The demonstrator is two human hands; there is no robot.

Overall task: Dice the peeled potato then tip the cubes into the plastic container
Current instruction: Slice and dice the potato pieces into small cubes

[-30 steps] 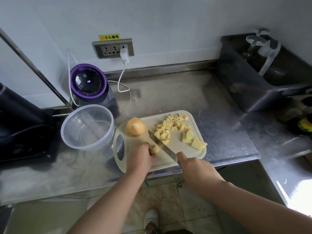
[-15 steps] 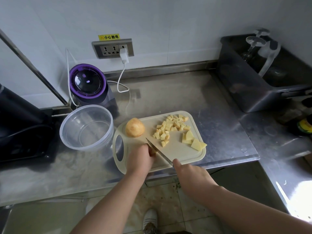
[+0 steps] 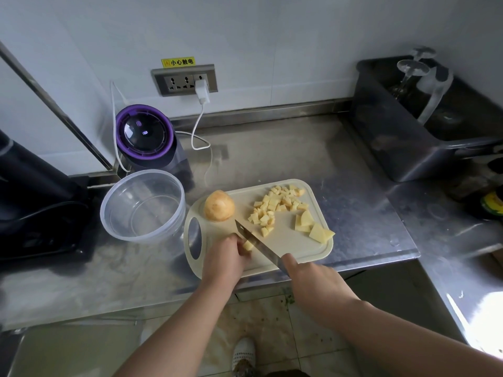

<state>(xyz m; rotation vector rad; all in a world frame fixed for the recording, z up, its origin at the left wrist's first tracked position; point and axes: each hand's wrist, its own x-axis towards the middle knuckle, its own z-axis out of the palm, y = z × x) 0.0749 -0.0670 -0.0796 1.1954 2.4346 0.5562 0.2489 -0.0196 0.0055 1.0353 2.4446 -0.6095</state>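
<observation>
Potato piece point(image 3: 247, 245) sat on the near-left part of the cutting board point(image 3: 294, 242), pinned under the curled fingers of the left hand point(image 3: 223, 257) and touching the left face of the knife point(image 3: 257, 244). Blade ran diagonally, tip far-left toward the uncut potato half point(image 3: 219, 205), handle near-right, with the right hand point(image 3: 313, 276) clamped round it. Cubes point(image 3: 275, 206) were heaped beyond the blade, slabs point(image 3: 313, 227) to their right. Plastic container point(image 3: 143, 235) stood just left of the board on the counter point(image 3: 299, 159), no cubes in it.

Steel counter point(image 3: 313, 159) carries cutting board point(image 3: 296, 240), clear plastic container point(image 3: 141, 205), purple-lidded appliance point(image 3: 147, 137), dark bin point(image 3: 402, 148).
</observation>
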